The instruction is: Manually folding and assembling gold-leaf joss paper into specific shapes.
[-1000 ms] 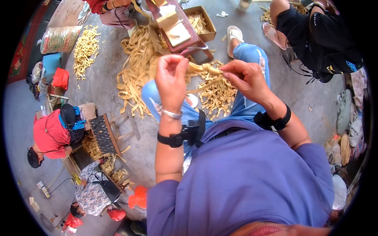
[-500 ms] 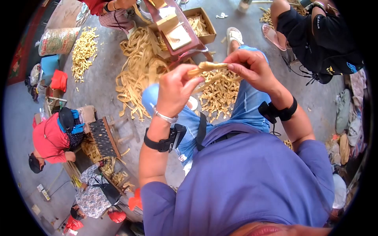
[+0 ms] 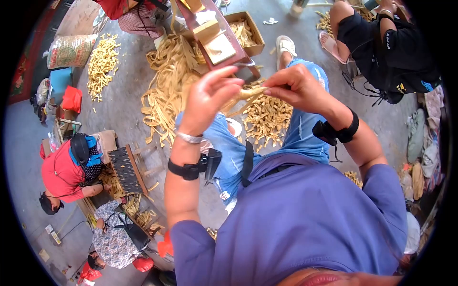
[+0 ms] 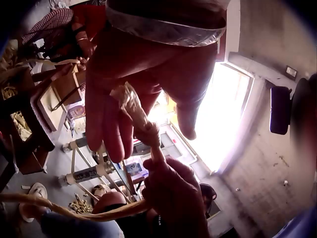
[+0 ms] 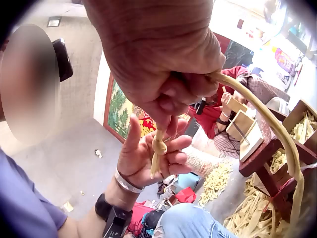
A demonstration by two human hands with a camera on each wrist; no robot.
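Note:
A knotted soft yellowish strip (image 5: 159, 147) is pinched between thumb and fingers of my right hand (image 3: 298, 89). Its short end juts toward my left hand (image 3: 204, 102), while a long tail (image 5: 270, 116) loops out past the other side of the right hand. In the left wrist view the left hand's fingers are extended and the thumb stands apart, with the strip's wide flat end (image 4: 130, 104) overlapping the palm. Below the hands, a heap of short knotted pieces (image 3: 267, 121) lies on the floor between my knees.
Long loose strips (image 3: 164, 97) are piled on the floor ahead, beside a dark red bench (image 3: 241, 59) bearing a wooden block. Behind it is a cardboard box (image 3: 260, 43) of strips. More knotted pieces (image 3: 101, 62) lie farther left. Other people sit around, left and right.
My left hand gripped the strip half a second ago and now has its fingers spread off it. The right hand keeps its pinch, slightly lower and farther left.

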